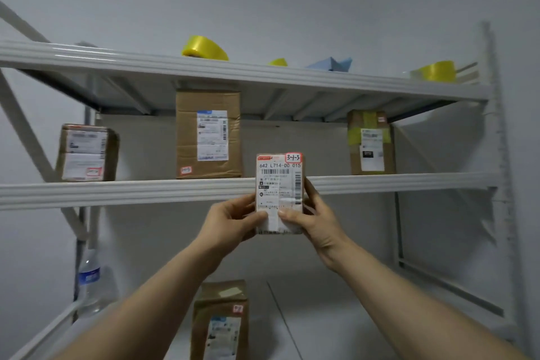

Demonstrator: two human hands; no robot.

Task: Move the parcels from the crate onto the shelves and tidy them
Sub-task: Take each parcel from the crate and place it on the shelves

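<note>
A small parcel [279, 184] with a white shipping label and a red-edged tag marked 3-1-5 is held upright in front of the middle shelf's edge [146, 191]. My left hand [233, 221] grips its lower left side. Its lower right side is gripped by my right hand [315, 218]. On the middle shelf stand three brown parcels: one at the left [86, 152], a taller one in the centre [208, 134] and one with yellow tape at the right [370, 143]. Another brown parcel [220, 318] stands on the lower shelf. The crate is out of view.
The top shelf [263, 73] carries yellow tape rolls [204, 48] and blue folded cloth [333, 64]. A clear water bottle [89, 280] stands at the lower left by the upright. The shelf's right upright [496, 155] stands close to the wall.
</note>
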